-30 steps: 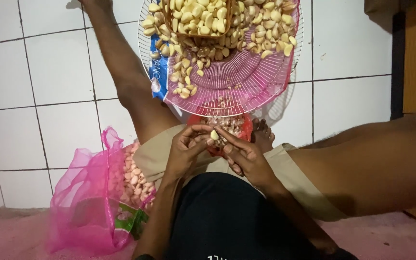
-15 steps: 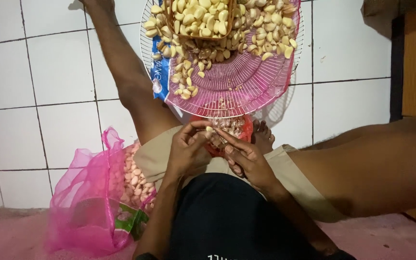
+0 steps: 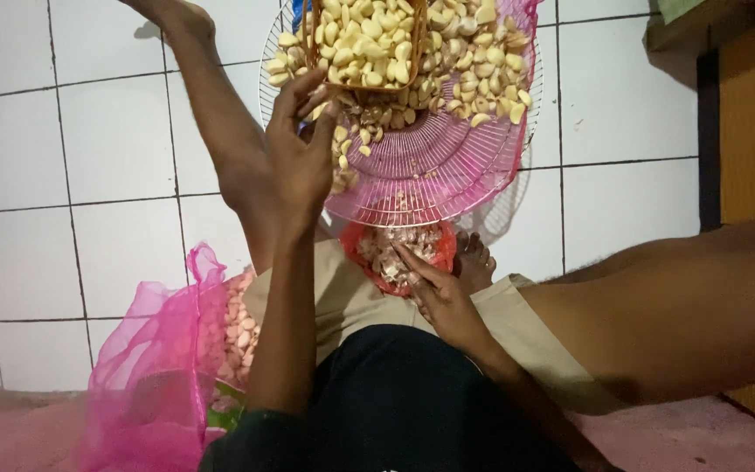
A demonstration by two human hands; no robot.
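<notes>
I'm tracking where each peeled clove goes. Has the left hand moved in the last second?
Yes. The left hand rose from the red bowl to the pink wire tray of cloves.

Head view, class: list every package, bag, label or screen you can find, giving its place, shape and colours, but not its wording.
Pink mesh bag: lower left on the floor, slumped and open, holding pale cloves.
Green printed label: small patch at the bag's lower edge, mostly hidden.
Blue printed package: sliver at the top edge behind the pink wire tray.
No screens or signs.
</notes>
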